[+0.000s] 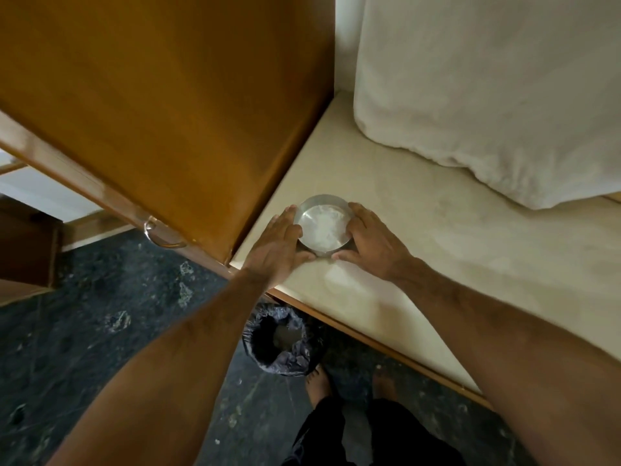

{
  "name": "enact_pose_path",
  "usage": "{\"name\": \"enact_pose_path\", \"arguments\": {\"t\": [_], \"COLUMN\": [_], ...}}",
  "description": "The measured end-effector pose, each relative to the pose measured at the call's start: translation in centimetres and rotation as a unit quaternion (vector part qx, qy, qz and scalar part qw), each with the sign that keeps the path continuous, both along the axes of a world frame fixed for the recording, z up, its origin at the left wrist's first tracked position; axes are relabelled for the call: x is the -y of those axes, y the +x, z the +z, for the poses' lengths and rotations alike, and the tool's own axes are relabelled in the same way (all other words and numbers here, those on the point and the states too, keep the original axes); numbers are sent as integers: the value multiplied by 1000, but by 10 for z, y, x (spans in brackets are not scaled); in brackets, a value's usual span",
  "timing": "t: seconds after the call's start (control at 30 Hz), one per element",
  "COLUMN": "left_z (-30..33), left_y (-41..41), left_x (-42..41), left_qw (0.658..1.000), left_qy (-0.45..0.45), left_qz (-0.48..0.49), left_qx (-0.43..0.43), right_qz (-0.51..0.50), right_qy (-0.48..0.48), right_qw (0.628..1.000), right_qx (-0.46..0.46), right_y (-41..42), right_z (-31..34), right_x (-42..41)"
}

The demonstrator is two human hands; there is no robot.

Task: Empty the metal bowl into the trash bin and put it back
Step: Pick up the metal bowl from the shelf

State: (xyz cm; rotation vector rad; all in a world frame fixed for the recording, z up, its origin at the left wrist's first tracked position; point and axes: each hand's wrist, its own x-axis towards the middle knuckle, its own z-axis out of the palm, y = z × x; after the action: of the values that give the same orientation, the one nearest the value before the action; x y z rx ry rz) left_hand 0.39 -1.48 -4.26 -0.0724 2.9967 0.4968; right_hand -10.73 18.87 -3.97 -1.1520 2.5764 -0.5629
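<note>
On the cream counter (437, 250), near its front left corner, the metal bowl (323, 227) is sitting upright with something white lying inside it. The left hand (279, 243) and the right hand (373, 242) are pressing against opposite sides of the bowl, fingers curled round its wall, so both are gripping it between them. A brown cabinet door (161, 105) is hanging just left of the bowl, and a white cloth (487, 89) is lying farther back on the counter. Below the counter edge, the trash bin (280, 341), lined with a dark bag, is standing on the dark floor (100, 331), just beside the person's bare feet.
</note>
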Motion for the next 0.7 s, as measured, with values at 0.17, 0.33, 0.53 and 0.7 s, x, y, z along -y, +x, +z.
{"name": "enact_pose_path", "arguments": {"t": [0.17, 0.33, 0.53, 0.7], "left_z": [25, 37, 4, -78], "left_y": [21, 96, 200, 258], "left_x": [5, 10, 10, 4], "left_qw": [999, 996, 987, 974], "left_qy": [-14, -53, 9, 106], "left_qz": [27, 60, 160, 196], "left_qx": [-31, -31, -19, 34], "right_qz": [33, 137, 196, 180], "right_qy": [-98, -143, -159, -108], "right_qw": [995, 980, 968, 975], "right_qx": [-9, 12, 7, 68], "right_y": [10, 60, 151, 210], "right_z": [18, 30, -11, -93], "right_x": [2, 17, 29, 27]}}
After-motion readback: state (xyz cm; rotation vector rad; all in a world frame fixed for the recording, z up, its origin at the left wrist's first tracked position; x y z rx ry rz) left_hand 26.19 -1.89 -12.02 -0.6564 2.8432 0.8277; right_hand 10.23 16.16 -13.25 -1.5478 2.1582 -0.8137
